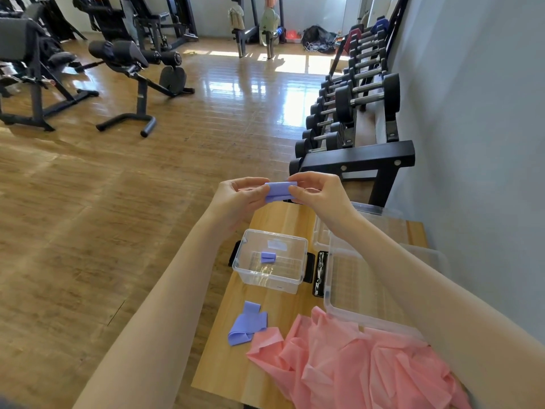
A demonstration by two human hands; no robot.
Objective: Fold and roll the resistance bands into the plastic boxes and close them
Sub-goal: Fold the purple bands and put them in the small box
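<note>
At the centre of the frame a folded purple band (279, 191) is pinched at each end by the left hand (239, 199) and the right hand (320, 196), held up above the surface (236, 364), probably so it can be rolled tight. Below it, the small open box (269, 259) already holds one rolled band (268, 257). Another purple band (246, 324) and pink bands (354, 364) are left waiting at lower right, beside a larger open box (354, 287).

Black dumbbell rack (358, 160) along the grey wall (472, 113); weight benches (132, 72) on wooden floor (147, 187).
</note>
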